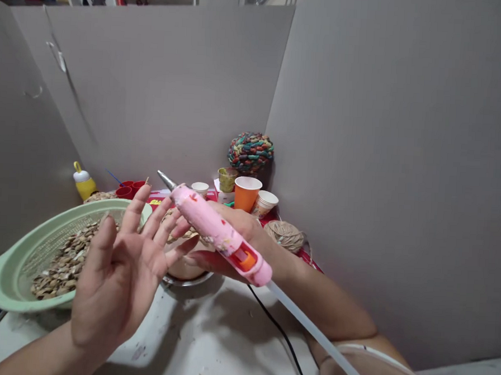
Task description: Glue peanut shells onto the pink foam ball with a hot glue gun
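Observation:
My right hand [240, 226] is wrapped round a pink hot glue gun [209, 221], held in front of me. Its metal nozzle points up and to the left, and a long translucent glue stick [316, 331] juts from the rear end. My left hand [124, 276] is raised beside the gun, palm towards me, with its fingers spread and nothing in it. Behind both hands sits a round brownish object [187, 267] in a metal-rimmed dish, mostly hidden. To the left of it, a green strainer basket [9, 264] holds many brown shell-like pieces [64, 264].
A black cord [282, 334] runs across the white table [209, 342]. Towards the back stand an orange paper cup [246, 195], stacked white cups [267, 202], a twine ball [284, 235], red cups [124, 192], a yellow bottle [85, 184] and a multicoloured ball [251, 152]. Grey partitions [154, 93] enclose the table.

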### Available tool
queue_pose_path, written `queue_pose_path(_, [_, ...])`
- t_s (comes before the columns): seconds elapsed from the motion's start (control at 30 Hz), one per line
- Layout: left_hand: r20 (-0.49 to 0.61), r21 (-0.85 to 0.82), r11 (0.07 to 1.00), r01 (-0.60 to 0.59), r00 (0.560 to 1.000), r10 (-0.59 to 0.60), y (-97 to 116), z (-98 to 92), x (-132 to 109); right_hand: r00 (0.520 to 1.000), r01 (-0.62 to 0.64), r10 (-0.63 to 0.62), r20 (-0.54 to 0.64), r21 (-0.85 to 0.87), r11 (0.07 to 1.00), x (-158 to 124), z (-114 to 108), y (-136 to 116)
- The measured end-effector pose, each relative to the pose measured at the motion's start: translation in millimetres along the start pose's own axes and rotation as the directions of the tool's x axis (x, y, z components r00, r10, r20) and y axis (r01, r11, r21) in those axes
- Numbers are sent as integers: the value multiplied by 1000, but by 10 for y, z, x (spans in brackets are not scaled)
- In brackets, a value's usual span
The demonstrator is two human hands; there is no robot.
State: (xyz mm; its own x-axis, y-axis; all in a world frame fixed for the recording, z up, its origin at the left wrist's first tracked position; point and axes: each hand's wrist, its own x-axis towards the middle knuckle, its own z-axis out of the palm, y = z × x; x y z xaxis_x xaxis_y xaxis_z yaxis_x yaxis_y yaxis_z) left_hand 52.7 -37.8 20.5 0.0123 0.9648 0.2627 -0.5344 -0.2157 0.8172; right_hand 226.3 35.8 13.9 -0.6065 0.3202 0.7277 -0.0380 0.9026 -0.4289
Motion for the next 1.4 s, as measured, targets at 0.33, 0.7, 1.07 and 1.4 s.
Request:
queue_pose_path(0.33, [-38,-32,999,-2,999,1,-47,34,-33,989,143,-144,-28,-38,989,8,125,-32])
queue_pose_path(0.7, [-45,-58,998,-39,998,36,62,-42,-26,965,-100,70,-251,-110,989,-54,-74,-103])
queue_pose_path(1.07, [-3,-9,1000,14,1000,-14,-12,31,-57,991,120,-124,-52,-72,990,-30,155,-48])
queue_pose_path(1.4, [-50,-162,987,2,999,-10,107,-17,-51,908,-154,17,-418,-297,942,-117,3,-31])
